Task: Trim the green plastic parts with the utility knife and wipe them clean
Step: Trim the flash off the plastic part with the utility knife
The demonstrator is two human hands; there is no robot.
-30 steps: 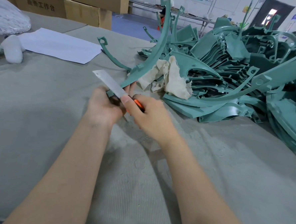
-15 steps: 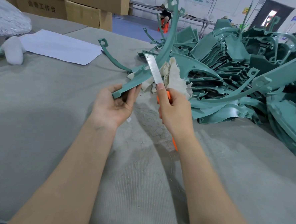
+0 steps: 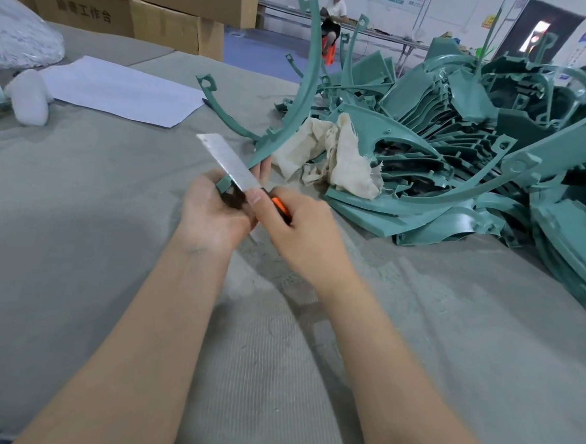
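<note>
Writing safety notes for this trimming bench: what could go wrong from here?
1. The utility knife has its blade run far out, close beside the left hand gripping the curved green part by its end; a slip could cut the fingers.
2. Gripped only there, the part's long arc may flex or twist under the blade.

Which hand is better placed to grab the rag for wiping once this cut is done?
Probably the right. The crumpled beige cloth rag lies just beyond the right hand, while the left hand grips the curved green plastic part. The right must first put down the orange-handled utility knife.
</note>
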